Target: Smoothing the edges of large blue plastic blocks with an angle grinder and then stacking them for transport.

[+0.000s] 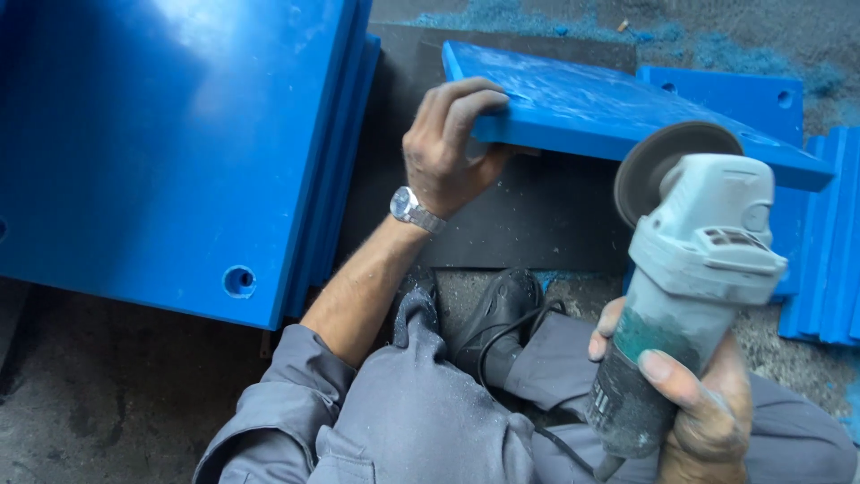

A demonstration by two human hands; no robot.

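One blue slab [618,103] lies tilted on a black mat [528,215], its near-left edge pinched by the left hand [443,148]. The right hand [703,412] wraps one grey grinder [685,296], disc [658,161] at the slab's near edge. Three more slab stacks lie around; one black shoe [497,309] below.

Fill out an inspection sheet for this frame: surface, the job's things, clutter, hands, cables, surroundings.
Surface: dark mat on a grey concrete floor, dusted with blue shavings.
Job's things: blue plastic panel, tilted with its near edge raised; grey angle grinder, its disc close to the panel's edge.
Clutter: blue dust along the top of the frame.
Hands: left hand grips the panel's corner; right hand wraps the grinder body.
Cables: black cord loops over the person's lap by a black shoe.
Surroundings: large blue panels with holes on the left; more blue slabs on the right.
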